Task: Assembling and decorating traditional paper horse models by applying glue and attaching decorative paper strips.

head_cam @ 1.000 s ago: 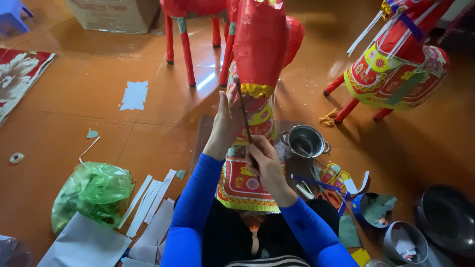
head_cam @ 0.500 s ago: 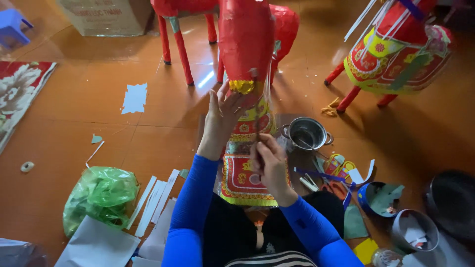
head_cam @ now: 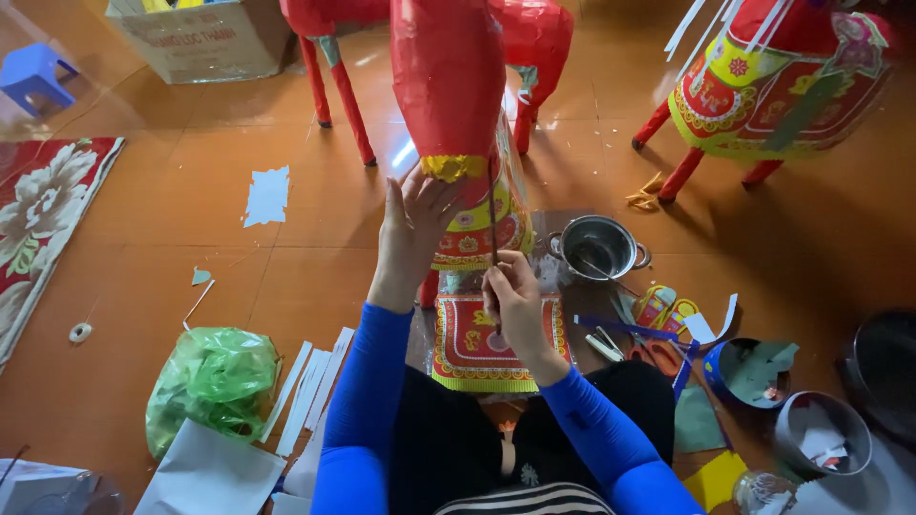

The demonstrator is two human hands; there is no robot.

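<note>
- Here, the left hand (head_cam: 412, 221) presses open against the red paper figure (head_cam: 458, 105); the right hand (head_cam: 510, 291) pinches a thin stick (head_cam: 492, 215).
- Right of both hands sits a steel pot (head_cam: 598, 246).
- The figure appears closer than before.

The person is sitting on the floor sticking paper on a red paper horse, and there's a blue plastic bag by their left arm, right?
Not quite: the plastic bag by the left arm is green, not blue, as the head view shows. The rest holds: the left hand rests on the red paper horse.
</note>
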